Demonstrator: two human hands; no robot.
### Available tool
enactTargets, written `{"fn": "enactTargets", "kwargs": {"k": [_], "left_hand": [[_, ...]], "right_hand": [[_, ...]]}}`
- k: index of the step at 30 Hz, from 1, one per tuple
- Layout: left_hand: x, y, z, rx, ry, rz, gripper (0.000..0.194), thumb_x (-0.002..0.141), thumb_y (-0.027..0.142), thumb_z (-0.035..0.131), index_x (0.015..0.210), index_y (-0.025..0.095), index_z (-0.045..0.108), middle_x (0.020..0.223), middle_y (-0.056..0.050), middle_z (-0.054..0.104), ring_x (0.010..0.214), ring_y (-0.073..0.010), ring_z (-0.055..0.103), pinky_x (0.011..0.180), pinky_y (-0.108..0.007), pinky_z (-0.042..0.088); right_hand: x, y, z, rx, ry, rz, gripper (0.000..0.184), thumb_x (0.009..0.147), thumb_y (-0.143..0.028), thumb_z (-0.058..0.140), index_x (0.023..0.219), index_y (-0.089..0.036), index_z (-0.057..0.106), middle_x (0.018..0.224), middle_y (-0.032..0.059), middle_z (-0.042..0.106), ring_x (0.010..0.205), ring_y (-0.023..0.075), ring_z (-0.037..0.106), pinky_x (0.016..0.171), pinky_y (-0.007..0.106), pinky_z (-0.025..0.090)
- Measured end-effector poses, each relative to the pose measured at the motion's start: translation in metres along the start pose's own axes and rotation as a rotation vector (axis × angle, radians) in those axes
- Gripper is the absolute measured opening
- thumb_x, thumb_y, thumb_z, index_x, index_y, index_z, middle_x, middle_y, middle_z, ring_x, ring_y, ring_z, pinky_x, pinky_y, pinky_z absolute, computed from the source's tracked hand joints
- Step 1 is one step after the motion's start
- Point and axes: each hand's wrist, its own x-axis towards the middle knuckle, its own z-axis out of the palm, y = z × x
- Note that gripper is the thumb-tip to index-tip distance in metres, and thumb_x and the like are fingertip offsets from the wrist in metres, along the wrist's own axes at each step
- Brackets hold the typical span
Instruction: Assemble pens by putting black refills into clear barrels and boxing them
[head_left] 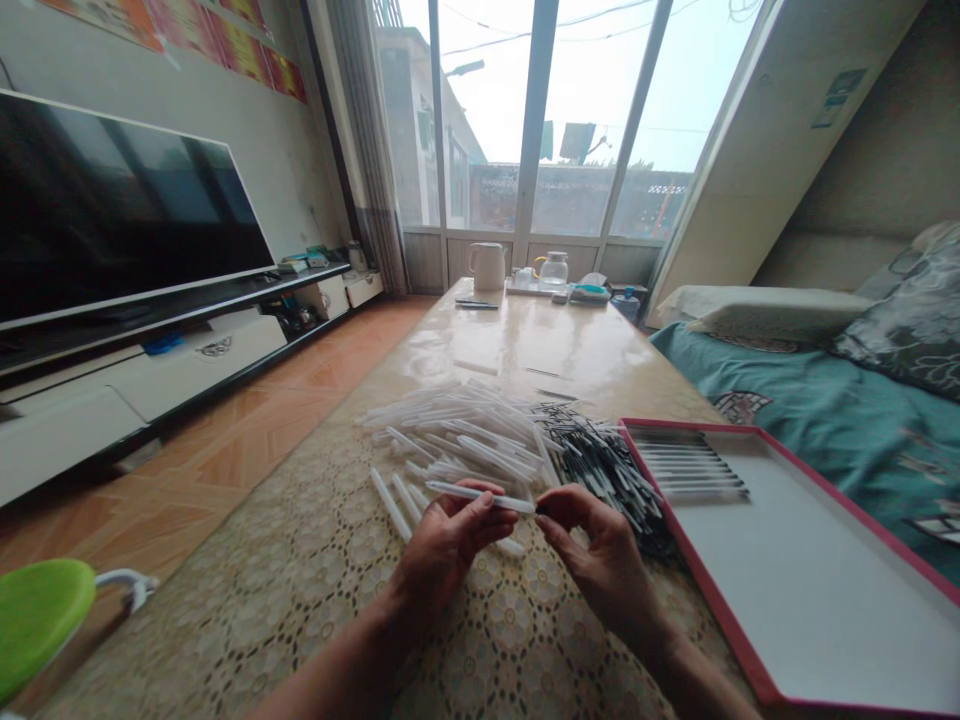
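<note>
My left hand (459, 525) is closed around a whitish, see-through pen barrel (480, 496), held almost level above the table. At the barrel's right end, the thumb and fingers of my right hand (589, 545) pinch a small dark piece (541, 509), mostly hidden by the fingertips. Beyond my hands lies a loose heap of pale pen barrels (480, 435). To its right spreads a pile of dark, thin pen refills (607, 465). A shallow red-rimmed box lid (832, 570) on the right holds a row of pens (694, 465) with dark ends.
A patterned cover lies over the long table (480, 630). At its far end stand a pitcher (487, 266), a glass pot (553, 270) and a tissue pack (590, 290). A green stool (45, 615) is at lower left, a bed (720, 350) at right.
</note>
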Motion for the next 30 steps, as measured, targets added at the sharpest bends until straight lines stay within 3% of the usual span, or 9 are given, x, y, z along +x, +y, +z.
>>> {"fn": "enactTargets", "kwargs": {"k": [8,15,21,24,27,30], "left_hand": [[0.001,-0.002,-0.002,0.036,-0.049,-0.010,0.017,0.073,0.024,0.071,0.085,0.013,0.066,0.076,-0.007,0.073,0.073,-0.0165,0.068,0.073,-0.026,0.052],[0.000,0.001,0.001,0.072,-0.078,-0.026,0.017,0.073,0.023,0.071,0.085,0.013,0.065,0.074,-0.009,0.074,0.072,-0.0175,0.069,0.070,-0.027,0.052],[0.000,0.001,-0.001,0.070,-0.048,0.002,0.016,0.074,0.024,0.070,0.085,0.014,0.065,0.075,-0.006,0.074,0.072,-0.0155,0.068,0.073,-0.027,0.051],[0.000,0.001,0.000,0.082,-0.039,-0.008,0.018,0.071,0.024,0.072,0.084,0.013,0.065,0.075,-0.007,0.074,0.070,-0.0162,0.068,0.071,-0.027,0.051],[0.001,0.001,0.001,0.094,-0.043,-0.033,0.022,0.068,0.025,0.075,0.083,0.012,0.065,0.071,-0.008,0.073,0.069,-0.0178,0.069,0.069,-0.028,0.052],[0.000,0.002,0.002,0.099,-0.029,-0.030,0.023,0.067,0.026,0.075,0.083,0.013,0.066,0.072,-0.008,0.073,0.070,-0.0181,0.069,0.069,-0.028,0.051]], "right_hand": [[-0.001,0.001,0.002,0.047,-0.024,0.059,0.017,0.084,-0.033,0.057,0.085,-0.018,0.062,0.075,0.0026,0.066,0.066,0.0145,0.060,0.062,0.025,0.045],[-0.002,0.011,0.004,0.043,-0.102,0.125,0.043,0.092,-0.047,0.037,0.065,-0.017,0.054,0.056,-0.0005,0.053,0.049,0.0107,0.050,0.048,0.022,0.038],[-0.002,0.006,0.000,-0.007,-0.143,0.065,0.021,0.090,-0.039,0.047,0.092,-0.019,0.051,0.067,-0.0011,0.059,0.059,0.0119,0.054,0.055,0.021,0.040],[-0.002,0.005,0.000,-0.023,-0.159,0.050,0.023,0.092,-0.039,0.043,0.083,-0.019,0.051,0.066,-0.0010,0.059,0.058,0.0113,0.053,0.054,0.021,0.039],[-0.002,0.008,0.002,-0.027,-0.189,0.064,0.038,0.095,-0.043,0.033,0.068,-0.019,0.047,0.058,-0.0015,0.054,0.051,0.0103,0.050,0.050,0.020,0.037],[-0.002,0.009,0.003,-0.042,-0.198,0.069,0.036,0.094,-0.043,0.033,0.072,-0.019,0.049,0.057,-0.0018,0.056,0.050,0.0103,0.050,0.050,0.020,0.037]]}}
